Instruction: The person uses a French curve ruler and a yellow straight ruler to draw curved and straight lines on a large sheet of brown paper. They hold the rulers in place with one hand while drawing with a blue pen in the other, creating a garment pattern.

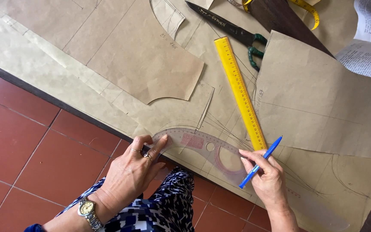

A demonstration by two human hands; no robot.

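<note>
Pinched between thumb and fingers of the right hand point(268, 178) is a blue pen point(260, 162), tip pointing far-right. Left hand point(132, 169) lies flat, fingertips pressing a clear curved ruler point(202, 144) onto brown pattern paper point(314, 99). Just beyond lies a yellow ruler point(239, 90); farther off, green-handled scissors point(232, 32).

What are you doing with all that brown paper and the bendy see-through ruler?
A person is working on brown paper spread over a table. The left hand presses a clear curved ruler flat on the paper near the table edge. The right hand holds a blue pen and also rests on the curved ruler. A yellow ruler lies just above, with scissors and a yellow tape measure farther back.
</note>
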